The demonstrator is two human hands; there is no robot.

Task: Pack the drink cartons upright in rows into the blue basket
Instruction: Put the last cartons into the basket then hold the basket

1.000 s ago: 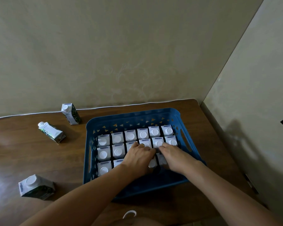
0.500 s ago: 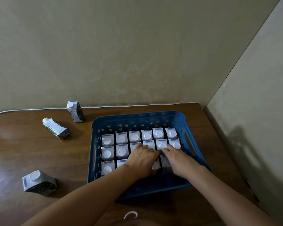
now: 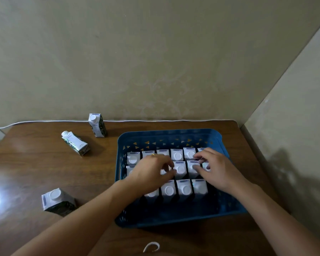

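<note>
Both hands reach into the blue basket (image 3: pixel 166 134) over the packed cartons (image 3: pixel 175 189). Left hand (image 3: pixel 151 171) hovers palm down over the middle row, fingers curled toward a carton top; whether it pinches anything cannot be told. Right hand (image 3: pixel 217 169) has its fingers spread loosely across the tops at the right end of the two far rows, clamped on nothing that shows.

Cartons stand upright in three rows inside the basket, white caps up, the near strip of the basket bare. On the brown table (image 3: pixel 35 167) three more wait outside: one upright (image 3: pixel 98 125) near the wall, one lying tilted (image 3: pixel 75 143) just left of it, and one (image 3: pixel 57 201) nearer the person, left of the basket.
</note>
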